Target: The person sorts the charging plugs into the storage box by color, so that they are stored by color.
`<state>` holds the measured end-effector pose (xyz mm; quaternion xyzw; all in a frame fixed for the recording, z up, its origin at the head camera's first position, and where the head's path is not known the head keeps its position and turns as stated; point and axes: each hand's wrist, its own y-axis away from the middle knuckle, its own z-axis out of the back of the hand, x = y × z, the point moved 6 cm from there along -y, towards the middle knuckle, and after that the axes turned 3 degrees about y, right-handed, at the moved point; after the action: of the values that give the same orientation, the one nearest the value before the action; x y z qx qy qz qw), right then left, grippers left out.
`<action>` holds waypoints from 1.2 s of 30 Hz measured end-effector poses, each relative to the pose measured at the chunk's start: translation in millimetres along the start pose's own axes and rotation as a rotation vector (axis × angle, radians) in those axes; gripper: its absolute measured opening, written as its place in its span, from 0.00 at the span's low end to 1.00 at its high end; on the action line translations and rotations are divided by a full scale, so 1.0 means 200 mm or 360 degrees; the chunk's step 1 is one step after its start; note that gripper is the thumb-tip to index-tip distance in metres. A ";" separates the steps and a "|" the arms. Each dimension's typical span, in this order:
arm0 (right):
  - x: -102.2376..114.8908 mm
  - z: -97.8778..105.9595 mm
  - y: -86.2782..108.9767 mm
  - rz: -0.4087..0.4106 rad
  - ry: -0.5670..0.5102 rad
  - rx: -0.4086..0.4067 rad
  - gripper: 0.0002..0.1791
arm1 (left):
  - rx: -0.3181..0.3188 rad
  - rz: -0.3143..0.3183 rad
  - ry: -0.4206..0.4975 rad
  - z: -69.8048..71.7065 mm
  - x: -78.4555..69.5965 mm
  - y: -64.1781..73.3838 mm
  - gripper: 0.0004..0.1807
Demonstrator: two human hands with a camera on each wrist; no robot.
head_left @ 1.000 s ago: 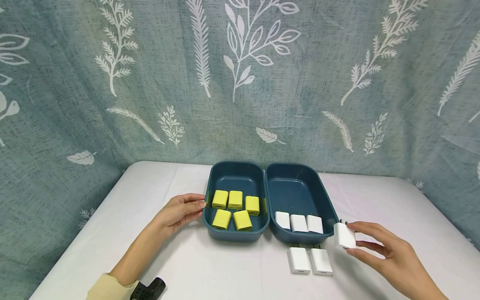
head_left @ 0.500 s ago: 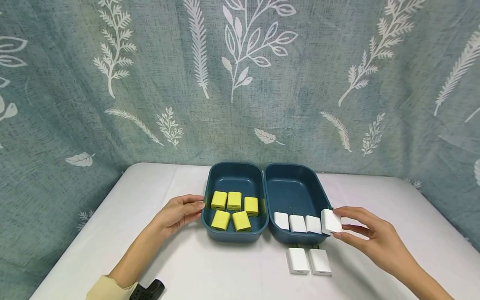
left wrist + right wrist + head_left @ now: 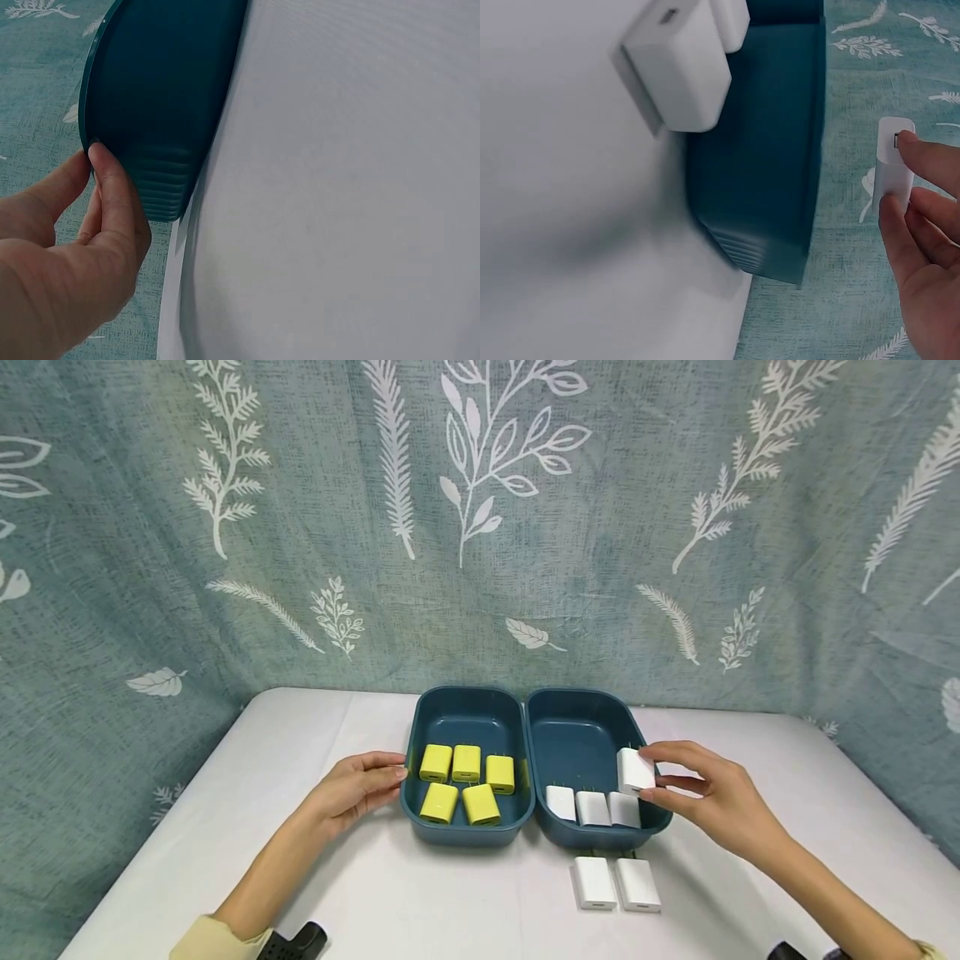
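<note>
My left hand pinches the left rim of a dark blue plastic box; in the left wrist view its fingertips meet at the rim of the box. Several yellow charger plugs lie inside. My right hand holds a white charger plug between thumb and fingers, over the right part of a second blue box. In the right wrist view, the port end of this plug shows beside the fingers. Three white charger plugs lie in a row along that box's near side.
Two more white charger plugs lie side by side on the white cloth, in front of the right box. Both boxes stand side by side near the table's back edge. A blue-green leaf-patterned curtain hangs behind.
My right hand has carried the white charger plug left and away from me, from beside the right box to over it. My left hand stays at the left box's rim.
</note>
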<state>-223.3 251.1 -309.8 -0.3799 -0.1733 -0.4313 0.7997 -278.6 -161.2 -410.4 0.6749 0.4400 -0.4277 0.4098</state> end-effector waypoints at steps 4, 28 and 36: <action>-0.02 0.00 -0.06 -0.0012 0.0001 0.0011 0.26 | -0.0005 0.0005 -0.0004 0.00 0.00 0.00 0.22; -0.11 -0.27 -0.31 -0.0103 0.0139 0.0205 0.22 | 0.0039 0.0003 -0.0001 0.00 0.00 0.00 0.23; -0.12 -0.35 -0.35 -0.0127 0.0098 0.0255 0.21 | 0.0049 0.0001 0.0023 0.00 0.00 0.00 0.21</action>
<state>-299.1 188.4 -337.5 -0.2940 -0.1978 -0.4590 0.8147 -279.1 -161.4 -410.8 0.6843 0.4362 -0.4295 0.3963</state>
